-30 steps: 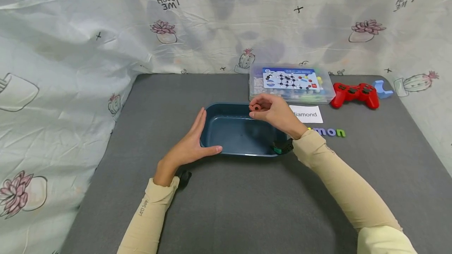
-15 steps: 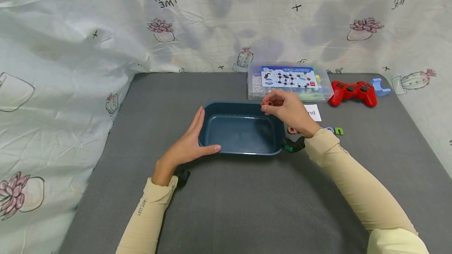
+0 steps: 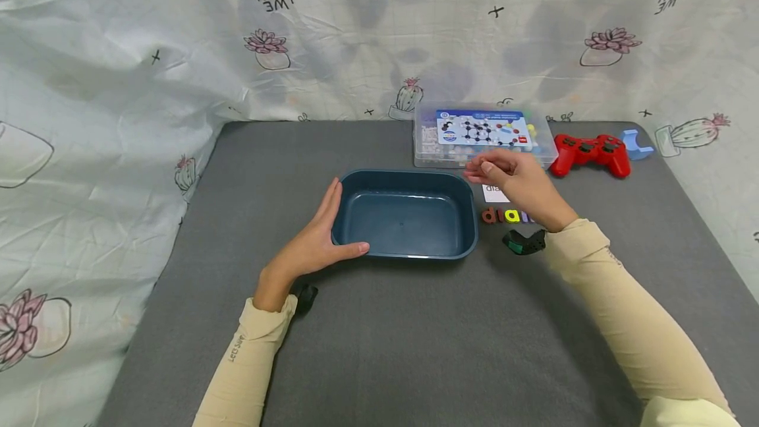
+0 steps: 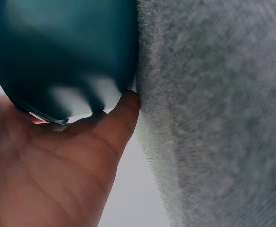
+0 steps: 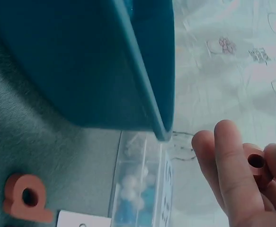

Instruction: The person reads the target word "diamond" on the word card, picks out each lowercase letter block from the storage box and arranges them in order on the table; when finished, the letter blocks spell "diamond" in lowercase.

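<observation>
A dark blue plastic tray sits mid-table. Against its left end lies my left hand, fingers straight along the side wall and thumb at the front rim; the left wrist view shows the fingers touching the tray wall. Above the table, just past the tray's right back corner, my right hand pinches a small reddish-brown toy letter with a round hole. Fingers cover part of that letter, so its full shape is hidden. Below the hand, a row of coloured letters lies on the table, its right part hidden.
A white word card lies behind the letters, partly covered by my right hand. At the back stand a clear lidded box of molecule parts, a red game controller and a light blue plastic piece. A patterned cloth hangs behind.
My right hand has moved right, from over the tray to beyond its right back corner, carrying the reddish-brown letter. The left hand has stayed at the tray's left end.
</observation>
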The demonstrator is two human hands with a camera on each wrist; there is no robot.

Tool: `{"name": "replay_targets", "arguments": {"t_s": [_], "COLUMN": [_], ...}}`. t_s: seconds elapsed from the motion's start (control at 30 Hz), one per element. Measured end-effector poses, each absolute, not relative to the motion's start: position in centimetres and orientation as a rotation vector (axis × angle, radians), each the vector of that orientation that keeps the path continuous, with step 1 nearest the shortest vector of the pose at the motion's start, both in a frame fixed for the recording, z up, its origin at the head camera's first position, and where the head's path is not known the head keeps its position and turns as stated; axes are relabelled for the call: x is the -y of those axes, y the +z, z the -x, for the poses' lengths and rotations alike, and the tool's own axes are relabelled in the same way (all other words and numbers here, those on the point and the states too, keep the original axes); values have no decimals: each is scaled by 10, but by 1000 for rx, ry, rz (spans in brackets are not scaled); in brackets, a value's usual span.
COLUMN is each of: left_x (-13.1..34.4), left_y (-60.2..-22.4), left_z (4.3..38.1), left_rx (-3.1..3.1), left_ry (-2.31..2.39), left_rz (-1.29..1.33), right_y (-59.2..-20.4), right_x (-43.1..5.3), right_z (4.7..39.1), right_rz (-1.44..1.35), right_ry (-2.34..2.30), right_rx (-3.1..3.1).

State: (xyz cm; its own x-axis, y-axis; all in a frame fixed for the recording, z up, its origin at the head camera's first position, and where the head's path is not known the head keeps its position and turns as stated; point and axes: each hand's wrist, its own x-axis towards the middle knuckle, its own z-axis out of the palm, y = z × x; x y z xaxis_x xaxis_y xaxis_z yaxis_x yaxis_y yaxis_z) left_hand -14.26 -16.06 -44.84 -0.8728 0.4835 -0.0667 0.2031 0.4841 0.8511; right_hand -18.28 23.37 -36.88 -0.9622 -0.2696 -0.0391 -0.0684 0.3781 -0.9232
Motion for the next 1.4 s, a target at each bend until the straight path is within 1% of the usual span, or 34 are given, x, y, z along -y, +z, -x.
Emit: {"name": "replay_targets", "arguments": {"t_s": [0.33, 0.57, 0.73, 1.0, 1.2, 1.4], "left_x": [161, 161, 162, 163, 163, 163], "left_y": [-449, -450, -453, -457, -455, -454], "left_z": [144, 144, 144, 145, 144, 143], "left_rx": [-2426, -2440, -2437, -2432, -2425, -2425], "left_ry": [1354, 1339, 1338, 1345, 1356, 1350], "left_rz": [-582, -584, -589, -590, -588, -588], "right_y": [-380, -388, -395, -404, -406, -410], "right_x": [-265, -285, -301, -325, -341, -357], "right_z": [176, 167, 160, 150, 143, 137], "right_rz": [165, -28, -197, -315, -429, -503], "right_ry": [-1948, -2231, -2307, -2490, -2341, -2213], "right_rx": [-2320, -2135, -2088, -1884, -2102, -2154]}}
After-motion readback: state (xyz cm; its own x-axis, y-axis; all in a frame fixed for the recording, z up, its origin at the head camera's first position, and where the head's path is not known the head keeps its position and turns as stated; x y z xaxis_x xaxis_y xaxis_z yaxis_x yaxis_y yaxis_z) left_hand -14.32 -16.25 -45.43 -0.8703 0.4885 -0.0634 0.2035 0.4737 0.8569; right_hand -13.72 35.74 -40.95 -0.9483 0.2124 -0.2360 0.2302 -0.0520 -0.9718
